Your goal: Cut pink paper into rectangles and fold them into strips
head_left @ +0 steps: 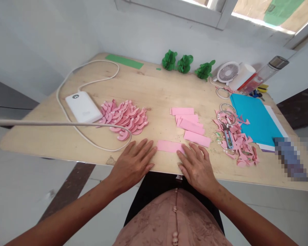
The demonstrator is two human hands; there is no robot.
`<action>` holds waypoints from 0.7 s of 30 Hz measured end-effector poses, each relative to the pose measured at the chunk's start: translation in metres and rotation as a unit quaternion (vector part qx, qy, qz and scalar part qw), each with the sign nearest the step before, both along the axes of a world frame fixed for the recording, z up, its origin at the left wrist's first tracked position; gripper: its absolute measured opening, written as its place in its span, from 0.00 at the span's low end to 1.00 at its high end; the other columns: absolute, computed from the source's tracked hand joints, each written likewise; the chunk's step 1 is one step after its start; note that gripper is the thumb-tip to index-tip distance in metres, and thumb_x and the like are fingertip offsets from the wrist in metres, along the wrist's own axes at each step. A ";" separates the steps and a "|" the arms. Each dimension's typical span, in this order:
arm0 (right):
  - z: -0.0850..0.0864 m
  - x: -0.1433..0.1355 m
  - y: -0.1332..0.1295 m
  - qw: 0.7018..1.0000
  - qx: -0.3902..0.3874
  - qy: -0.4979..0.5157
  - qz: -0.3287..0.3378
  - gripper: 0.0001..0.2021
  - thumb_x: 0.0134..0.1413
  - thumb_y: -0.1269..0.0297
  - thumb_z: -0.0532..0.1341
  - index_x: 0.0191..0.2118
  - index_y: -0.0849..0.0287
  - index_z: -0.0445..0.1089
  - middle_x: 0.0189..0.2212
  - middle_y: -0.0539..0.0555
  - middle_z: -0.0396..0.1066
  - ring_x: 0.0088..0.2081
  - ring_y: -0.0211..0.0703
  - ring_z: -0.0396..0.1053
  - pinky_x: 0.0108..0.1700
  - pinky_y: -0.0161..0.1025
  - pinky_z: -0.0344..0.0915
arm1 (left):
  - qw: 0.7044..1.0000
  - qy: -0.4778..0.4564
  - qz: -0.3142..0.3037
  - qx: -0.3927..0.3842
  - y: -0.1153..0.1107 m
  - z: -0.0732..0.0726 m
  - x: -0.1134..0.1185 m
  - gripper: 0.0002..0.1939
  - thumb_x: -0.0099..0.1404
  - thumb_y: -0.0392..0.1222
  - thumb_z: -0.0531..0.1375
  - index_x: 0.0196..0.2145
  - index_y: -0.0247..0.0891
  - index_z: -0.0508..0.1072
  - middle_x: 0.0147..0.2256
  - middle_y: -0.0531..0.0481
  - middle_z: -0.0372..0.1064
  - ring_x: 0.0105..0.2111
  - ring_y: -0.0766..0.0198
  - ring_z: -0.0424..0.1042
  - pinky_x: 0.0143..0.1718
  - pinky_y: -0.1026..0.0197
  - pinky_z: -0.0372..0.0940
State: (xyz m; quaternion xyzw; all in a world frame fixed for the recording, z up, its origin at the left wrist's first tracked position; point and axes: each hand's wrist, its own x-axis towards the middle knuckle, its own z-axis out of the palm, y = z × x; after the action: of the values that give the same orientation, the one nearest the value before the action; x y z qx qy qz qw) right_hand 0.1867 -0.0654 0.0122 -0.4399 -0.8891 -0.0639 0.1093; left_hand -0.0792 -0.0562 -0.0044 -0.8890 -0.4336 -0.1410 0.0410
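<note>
A pink paper strip lies flat near the table's front edge, between my hands. My left hand rests on the table just left of the strip, fingers stretched and empty. At the strip's right end, my right hand lies with spread fingers, its fingertips touching the paper. Several more pink strips form a loose, overlapping column beyond my right hand. A heap of curved pink paper pieces sits beyond my left hand.
A white power bank and its looping cable stand left. Pink scraps surround small scissors at right, beside blue sheets. Along the back are green paper shapes, a small fan and a bottle.
</note>
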 end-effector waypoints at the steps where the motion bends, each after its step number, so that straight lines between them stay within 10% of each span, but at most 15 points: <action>1: -0.001 0.000 0.000 1.000 0.002 0.002 0.001 0.19 0.61 0.60 0.57 0.56 0.60 0.66 0.58 0.61 0.64 0.62 0.60 0.52 0.59 0.59 0.50 | 1.000 -0.001 0.004 0.001 0.000 -0.001 -0.002 0.19 0.70 0.44 0.50 0.57 0.42 0.66 0.59 0.43 0.63 0.60 0.49 0.60 0.59 0.43 0.53; 21: -0.015 -0.024 0.027 0.991 0.073 0.100 -0.043 0.12 0.62 0.67 0.57 0.51 0.56 0.68 0.41 0.55 0.73 0.49 0.48 0.64 0.56 0.52 0.52 | 0.985 -0.120 0.083 0.096 0.002 -0.021 0.002 0.21 0.68 0.40 0.52 0.58 0.35 0.61 0.51 0.38 0.70 0.55 0.50 0.66 0.54 0.46 0.62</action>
State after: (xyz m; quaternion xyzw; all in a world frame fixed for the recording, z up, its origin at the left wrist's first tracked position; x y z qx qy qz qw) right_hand 0.1623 -0.0384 -0.0032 -0.4726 -0.8469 -0.0890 0.2269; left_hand -0.0773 -0.0546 -0.0250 -0.8185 -0.4923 -0.2835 0.0856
